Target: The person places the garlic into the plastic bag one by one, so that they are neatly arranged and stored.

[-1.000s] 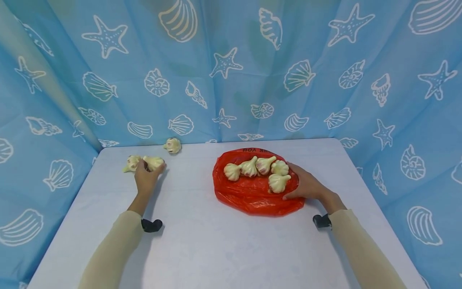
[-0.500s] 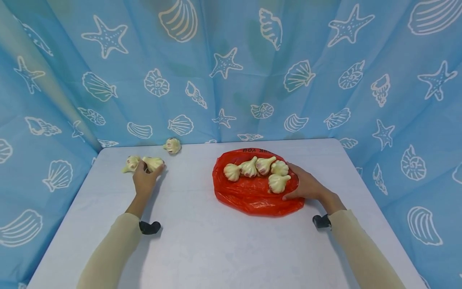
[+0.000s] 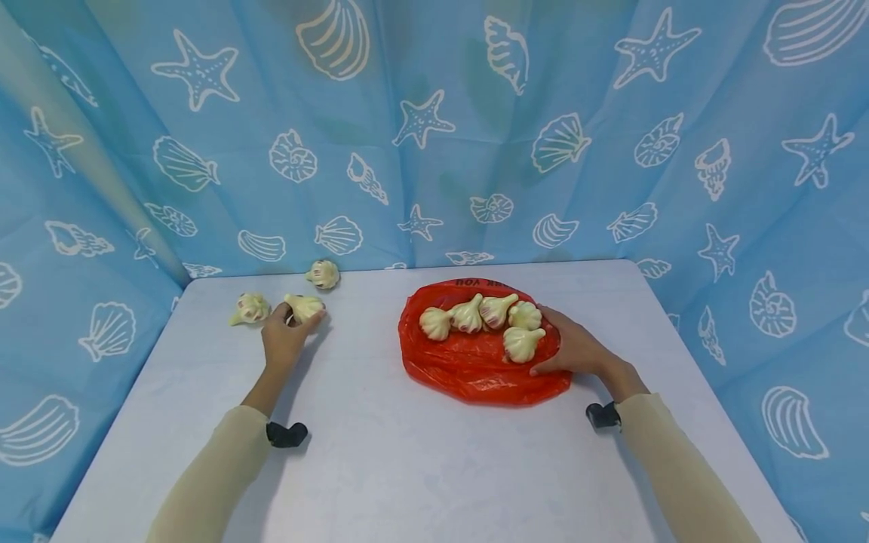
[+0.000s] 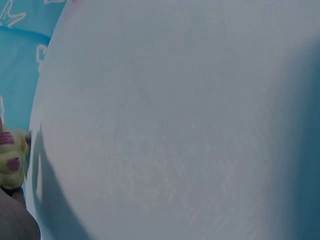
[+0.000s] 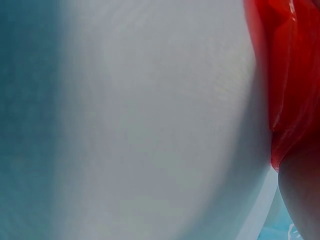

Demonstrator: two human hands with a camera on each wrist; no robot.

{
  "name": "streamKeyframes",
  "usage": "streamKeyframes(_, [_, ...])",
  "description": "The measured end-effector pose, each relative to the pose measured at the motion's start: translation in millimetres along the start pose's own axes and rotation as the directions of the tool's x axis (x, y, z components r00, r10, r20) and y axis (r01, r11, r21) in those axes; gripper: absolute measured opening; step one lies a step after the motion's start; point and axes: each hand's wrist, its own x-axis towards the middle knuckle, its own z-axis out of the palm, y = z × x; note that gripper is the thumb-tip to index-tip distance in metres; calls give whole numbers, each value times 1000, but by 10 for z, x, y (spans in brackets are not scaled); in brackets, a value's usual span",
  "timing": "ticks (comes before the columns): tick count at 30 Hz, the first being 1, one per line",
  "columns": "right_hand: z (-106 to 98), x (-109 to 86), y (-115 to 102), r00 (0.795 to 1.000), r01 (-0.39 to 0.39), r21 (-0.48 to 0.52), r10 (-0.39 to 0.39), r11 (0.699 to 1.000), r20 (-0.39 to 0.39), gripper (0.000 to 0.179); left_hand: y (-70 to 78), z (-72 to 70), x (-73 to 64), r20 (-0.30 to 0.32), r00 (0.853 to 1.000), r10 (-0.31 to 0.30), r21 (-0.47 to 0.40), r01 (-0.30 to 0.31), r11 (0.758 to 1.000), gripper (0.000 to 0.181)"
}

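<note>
In the head view my left hand (image 3: 282, 344) pinches a garlic bulb (image 3: 307, 308) between thumb and fingers at the table's far left. Part of that purple-marked bulb (image 4: 13, 161) also shows at the left edge of the left wrist view. My right hand (image 3: 582, 348) grips the right side of a red plastic bag (image 3: 468, 377), thumb at the front and fingertips partly hidden behind the bag. Several garlic bulbs (image 3: 467, 314) lie on the bag's opening. Red plastic (image 5: 295, 75) fills the right edge of the right wrist view.
Two more garlic bulbs lie on the white table (image 3: 407, 467): one garlic bulb (image 3: 253, 308) left of my left hand, another garlic bulb (image 3: 323, 274) near the back edge. A blue shell-patterned curtain (image 3: 421, 173) surrounds the back and sides.
My left hand has shifted slightly right with its garlic bulb, parting it from the bulb on the left. The right hand and the bag have stayed in place.
</note>
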Motion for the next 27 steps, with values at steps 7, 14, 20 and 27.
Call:
streamKeyframes(7, [1, -5, -22, 1000, 1, 18, -1, 1000, 3, 128, 138, 59, -40, 41, 997, 66, -12, -66, 998, 60])
streamKeyframes(14, [5, 4, -25, 1000, -2, 26, 2, 1000, 9, 129, 294, 121, -79, 126, 987, 102, -3, -103, 995, 71])
streamKeyframes(20, [5, -6, -21, 1000, 2, 24, -2, 1000, 4, 130, 461, 197, -115, 147, 968, 204, -64, -196, 979, 68])
streamKeyframes(27, [-1, -16, -26, 1000, -1, 40, 1, 999, 1, 131, 665, 318, -193, 201, 930, 307, -133, -285, 949, 64])
